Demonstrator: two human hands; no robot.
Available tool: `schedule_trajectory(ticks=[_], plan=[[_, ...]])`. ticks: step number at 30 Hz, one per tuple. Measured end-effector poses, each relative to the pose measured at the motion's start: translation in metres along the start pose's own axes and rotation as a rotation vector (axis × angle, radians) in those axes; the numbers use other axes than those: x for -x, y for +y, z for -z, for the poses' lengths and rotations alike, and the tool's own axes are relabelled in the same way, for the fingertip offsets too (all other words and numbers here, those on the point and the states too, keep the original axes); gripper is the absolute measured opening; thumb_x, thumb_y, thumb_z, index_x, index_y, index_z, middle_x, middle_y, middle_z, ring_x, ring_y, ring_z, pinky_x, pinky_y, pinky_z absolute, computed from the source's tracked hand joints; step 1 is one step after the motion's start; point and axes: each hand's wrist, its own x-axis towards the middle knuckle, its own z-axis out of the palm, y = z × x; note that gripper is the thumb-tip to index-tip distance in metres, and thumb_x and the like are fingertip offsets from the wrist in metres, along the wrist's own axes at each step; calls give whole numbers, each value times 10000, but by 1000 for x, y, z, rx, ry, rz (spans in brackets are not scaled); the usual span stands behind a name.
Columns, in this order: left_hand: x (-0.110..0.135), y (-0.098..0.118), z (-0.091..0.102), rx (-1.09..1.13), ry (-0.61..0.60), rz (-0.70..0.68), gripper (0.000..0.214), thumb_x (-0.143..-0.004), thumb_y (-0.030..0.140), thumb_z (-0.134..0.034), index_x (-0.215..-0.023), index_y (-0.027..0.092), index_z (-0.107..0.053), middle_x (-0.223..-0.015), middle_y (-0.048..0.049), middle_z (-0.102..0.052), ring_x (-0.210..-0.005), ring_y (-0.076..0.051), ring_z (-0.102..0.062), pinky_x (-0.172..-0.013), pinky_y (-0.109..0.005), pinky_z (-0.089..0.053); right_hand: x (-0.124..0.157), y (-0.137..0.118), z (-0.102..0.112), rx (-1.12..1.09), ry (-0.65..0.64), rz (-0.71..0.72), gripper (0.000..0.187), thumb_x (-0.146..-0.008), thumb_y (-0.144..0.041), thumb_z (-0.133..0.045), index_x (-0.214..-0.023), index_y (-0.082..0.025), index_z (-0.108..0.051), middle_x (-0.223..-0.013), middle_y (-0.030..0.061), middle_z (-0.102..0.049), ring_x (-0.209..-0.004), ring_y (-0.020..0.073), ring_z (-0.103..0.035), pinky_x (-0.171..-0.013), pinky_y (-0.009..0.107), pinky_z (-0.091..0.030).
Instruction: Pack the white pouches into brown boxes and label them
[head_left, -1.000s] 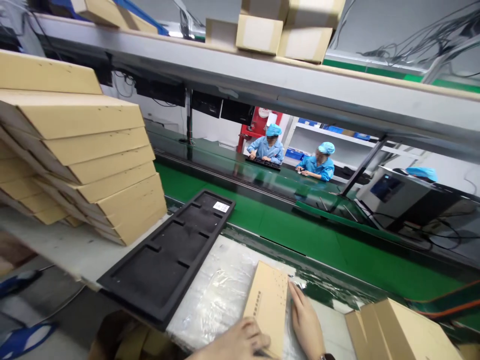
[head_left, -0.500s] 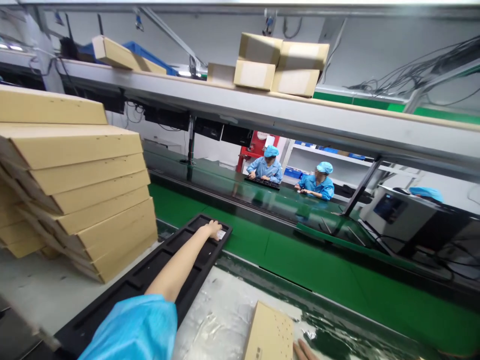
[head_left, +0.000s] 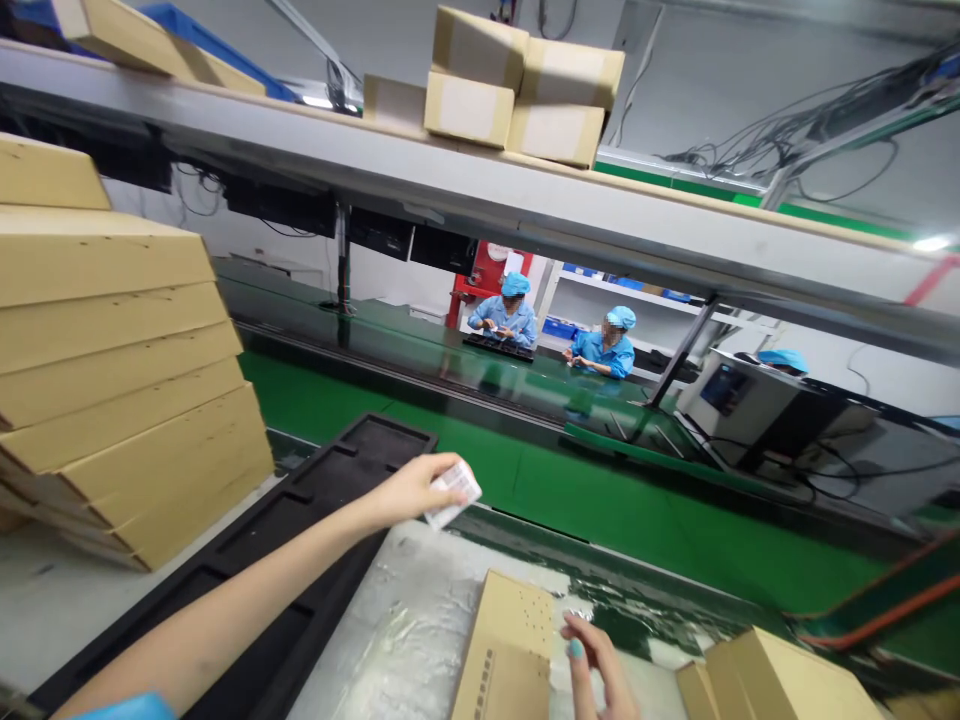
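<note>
My left hand (head_left: 411, 488) grips a small white flat piece with a printed label (head_left: 454, 497), held above the far right edge of the long black tray (head_left: 300, 515). The tray has shallow compartments. On the plastic-covered surface at lower centre stands a cardboard box (head_left: 517, 630) with small dark marks on its top. Just right of it, my right hand (head_left: 600, 670) has thumb and fingers apart and holds nothing; whether a fingertip touches the box I cannot tell.
Stacked cardboard boxes (head_left: 127, 390) rise at the left, with another carton (head_left: 787, 680) at lower right. A green conveyor belt (head_left: 600, 500) runs behind. Above is a long shelf (head_left: 525, 185) bearing boxes. Several people in blue caps work across the line, one beside a machine (head_left: 772, 410).
My left hand has lifted the white labelled piece out of the tray's far end and moved right. My right hand has come further into view beside the box. The view has shifted.
</note>
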Motion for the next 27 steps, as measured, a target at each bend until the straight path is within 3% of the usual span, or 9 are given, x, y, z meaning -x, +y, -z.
schedule_trajectory(ticks=[4, 7, 12, 16, 21, 27], plan=[[60, 61, -43, 388, -272, -149, 381, -888, 408, -648, -1223, 227, -632, -1096, -30, -699, -972, -208, -653, -789, -252, -503, -10, -82, -2, -315, -251, 2, 329, -973, -510, -492, -1010, -234, -667, -935, 86, -660, -831, 235, -620, -722, 338, -500], [84, 83, -59, 478, -374, -152, 390, -915, 382, -619, -1287, 266, -612, -1142, -33, -689, -1017, -212, -636, -855, -271, -492, -7, -108, 5, -434, -389, -45, 284, -961, -486, -539, -933, -220, -638, -841, 51, -594, -764, 199, -544, -697, 309, -450], [95, 93, -71, 517, -439, -158, 392, -915, 358, -630, -1301, 291, -614, -1183, -13, -694, -1059, -214, -637, -906, -272, -482, 15, -112, 18, -590, -439, -198, 223, -942, -418, -608, -863, -209, -606, -770, 10, -518, -720, 163, -463, -664, 273, -382], [99, 97, -75, 576, -482, -185, 414, -901, 344, -654, -1309, 286, -618, -1205, -14, -695, -1093, -226, -635, -935, -289, -481, 31, -113, 15, -847, -445, -334, 272, -880, -451, -686, -812, -213, -576, -761, 2, -488, -694, 153, -433, -637, 259, -366], [105, 94, -84, 695, -491, -126, 453, -848, 364, -719, -1274, 235, -631, -1210, -44, -688, -1100, -236, -625, -944, -308, -483, 44, -124, 7, -1155, -461, -546, 282, -792, -415, -786, -781, -228, -576, -802, 6, -531, -716, 158, -499, -686, 270, -429], [116, 88, -94, 717, -412, -130, 502, -791, 273, -751, -1278, 271, -629, -1173, -28, -682, -1010, -208, -633, -880, -294, -506, 51, -136, 1, -1156, -498, -654, 246, -754, -367, -818, -907, -239, -674, -938, 47, -648, -861, 217, -606, -803, 342, -486]])
